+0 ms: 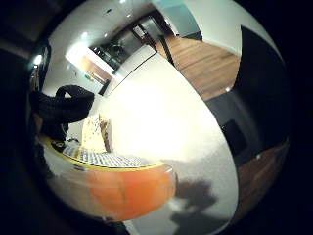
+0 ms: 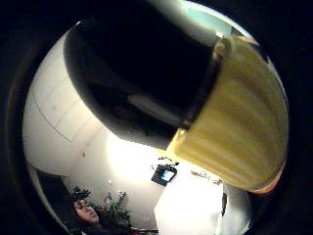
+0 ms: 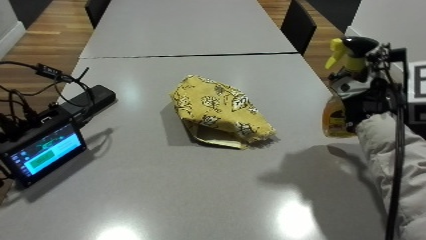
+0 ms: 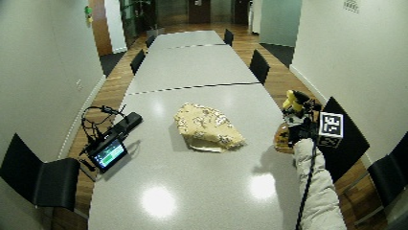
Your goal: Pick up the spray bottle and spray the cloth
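Outside view | hand gripping spray bottle | lifted off table | cloth apart

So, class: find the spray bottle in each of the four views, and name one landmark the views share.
Outside view: spray bottle held up in the gloved right hand, beside the table's edge.
Wide outside view: same spot, across from the yellow cloth.
Little finger side palm view: its orange body close up.
Thumb side palm view: its ribbed yellow collar.
Shared landmark: the grey table.

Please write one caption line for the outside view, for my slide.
Gloved right hand holds a spray bottle above the table, beside a yellow cloth.
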Demonstrator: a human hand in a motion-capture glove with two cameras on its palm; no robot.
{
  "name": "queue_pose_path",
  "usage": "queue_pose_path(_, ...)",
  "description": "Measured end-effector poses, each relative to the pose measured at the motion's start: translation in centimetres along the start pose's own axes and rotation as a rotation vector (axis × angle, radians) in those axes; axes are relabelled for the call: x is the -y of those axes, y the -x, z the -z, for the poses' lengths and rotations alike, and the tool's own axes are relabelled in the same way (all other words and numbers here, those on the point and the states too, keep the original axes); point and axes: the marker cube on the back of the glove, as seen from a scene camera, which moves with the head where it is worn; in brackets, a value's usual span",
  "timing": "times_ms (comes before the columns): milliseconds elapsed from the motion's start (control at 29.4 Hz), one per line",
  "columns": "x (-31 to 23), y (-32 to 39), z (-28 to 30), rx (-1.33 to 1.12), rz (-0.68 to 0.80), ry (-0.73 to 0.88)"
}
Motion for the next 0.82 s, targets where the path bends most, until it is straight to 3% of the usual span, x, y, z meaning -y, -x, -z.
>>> queue_pose_path(477, 2.5, 13.8, -6.5, -1.028, 0.493, 0.193)
queue_pose_path(817, 1.9, 15.1, -7.4, -1.194, 0.544, 0.218)
